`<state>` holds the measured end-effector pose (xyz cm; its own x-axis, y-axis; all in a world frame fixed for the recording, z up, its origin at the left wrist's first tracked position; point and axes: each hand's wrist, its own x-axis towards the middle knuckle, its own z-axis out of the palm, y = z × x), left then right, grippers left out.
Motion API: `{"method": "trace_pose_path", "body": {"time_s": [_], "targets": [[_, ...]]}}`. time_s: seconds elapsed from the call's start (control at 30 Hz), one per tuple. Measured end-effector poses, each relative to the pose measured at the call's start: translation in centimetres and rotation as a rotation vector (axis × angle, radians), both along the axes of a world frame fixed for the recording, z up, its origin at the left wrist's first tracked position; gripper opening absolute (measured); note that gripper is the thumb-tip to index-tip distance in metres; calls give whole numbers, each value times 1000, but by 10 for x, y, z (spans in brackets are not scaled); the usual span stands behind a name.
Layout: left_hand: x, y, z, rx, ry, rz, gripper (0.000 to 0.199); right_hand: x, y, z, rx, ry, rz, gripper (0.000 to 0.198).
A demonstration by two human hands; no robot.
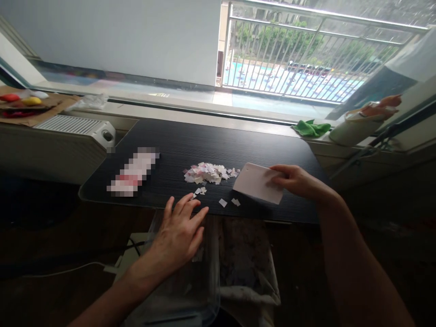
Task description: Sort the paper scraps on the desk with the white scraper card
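A pile of small paper scraps (208, 172) lies in the middle of the dark table (184, 141), with several loose pieces nearer the front edge. My right hand (298, 180) grips a pale rectangular card (254, 180) with a small hole in one corner. The card is tilted, its left end at the pile's right side. My left hand (180, 227) is open at the front edge, fingers spread just short of some loose scraps. Whether its fingertips touch the tabletop, I cannot tell. On the table's left side lies a blurred-out pinkish item (134, 172).
Below the front edge stand a clear plastic bin (213, 281) and a lined container (248, 290). A white radiator (78, 127) is left of the table. On the sill are a green cloth (310, 128) and a pale pot (356, 127), beside the window.
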<state>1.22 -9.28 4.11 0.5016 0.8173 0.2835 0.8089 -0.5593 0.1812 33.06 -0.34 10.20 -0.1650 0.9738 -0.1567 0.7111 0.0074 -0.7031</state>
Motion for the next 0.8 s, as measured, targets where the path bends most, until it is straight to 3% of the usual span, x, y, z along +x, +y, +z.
{"method": "trace_pose_path", "body": {"time_s": [0.33,0.53,0.8], "targets": [[28,15,-4,-72,77,-82,42,-5,5,-13,-220,89,151,31],[37,14,0,-108,79,-141,43,1,-4,-17,-243,102,163,31],[43,-1,3,-163,50,-227,42,16,-34,-5,-237,101,93,31]]}}
